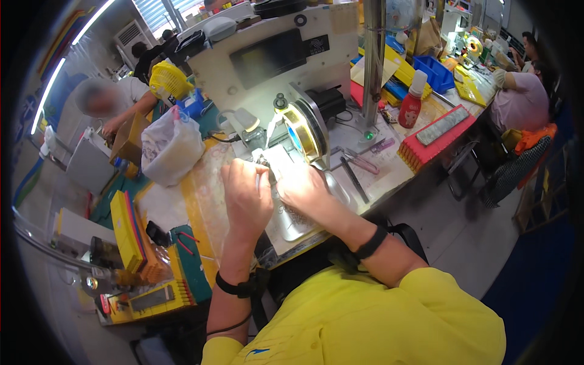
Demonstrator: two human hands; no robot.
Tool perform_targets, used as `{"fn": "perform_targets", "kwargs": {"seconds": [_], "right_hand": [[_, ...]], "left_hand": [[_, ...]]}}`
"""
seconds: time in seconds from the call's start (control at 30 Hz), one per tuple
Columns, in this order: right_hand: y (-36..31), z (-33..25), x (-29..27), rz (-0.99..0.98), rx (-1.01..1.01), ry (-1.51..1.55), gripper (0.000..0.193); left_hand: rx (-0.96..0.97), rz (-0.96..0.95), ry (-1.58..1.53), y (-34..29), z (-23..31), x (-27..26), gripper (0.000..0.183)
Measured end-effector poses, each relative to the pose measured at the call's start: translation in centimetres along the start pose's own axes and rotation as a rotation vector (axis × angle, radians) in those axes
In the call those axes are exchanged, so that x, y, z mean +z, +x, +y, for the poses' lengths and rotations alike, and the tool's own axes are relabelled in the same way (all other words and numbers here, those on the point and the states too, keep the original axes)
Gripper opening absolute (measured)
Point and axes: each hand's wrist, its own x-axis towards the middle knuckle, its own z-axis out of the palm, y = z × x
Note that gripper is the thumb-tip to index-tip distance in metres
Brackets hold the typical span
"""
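Observation:
Both my hands meet in front of a bench machine with an upright ring-shaped wheel [299,132], brightly lit and gold-yellow at its face. My left hand [248,193] is closed, its thumb and fingers pinched together below a small lamp head [248,121]. Close beside it, my right hand [301,187] is closed too, fingertips pointing toward the left hand's pinch. Strong glare washes out the right fingers, and I cannot make out the small thing held between the hands. Beneath them lies a shiny metal tray [292,225].
A white bag-lined bin [172,149] stands to the left. Pliers [360,161] and a black rod [354,180] lie right of the wheel. Farther right are a red bottle [412,100] and a red block [435,137]. A metal post [372,73] rises behind. Other people sit nearby.

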Motion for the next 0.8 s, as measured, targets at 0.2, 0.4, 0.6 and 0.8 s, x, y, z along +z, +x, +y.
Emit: {"fn": "perform_targets", "kwargs": {"seconds": [0.2, 0.4, 0.6, 0.8], "right_hand": [[-2.3, -2.1, -11.9, -0.131, 0.096, 0.259, 0.015], [-0.5, -4.1, -15.1, -0.150, 0.132, 0.370, 0.018], [-0.9, -2.1, -14.5, -0.214, 0.124, 0.389, 0.018], [-1.7, -0.1, -10.6, -0.297, 0.204, 0.288, 0.017]], "left_hand": [[-0.019, 0.020, -0.018, -0.2, 0.2, -0.2, 0.016], [-0.054, 0.023, -0.040, -0.4, -0.3, 0.1, 0.018], [-0.077, -0.009, -0.048, -0.2, -0.3, -0.2, 0.019], [-0.077, -0.032, -0.047, 0.1, -0.1, 0.0, 0.020]]}}
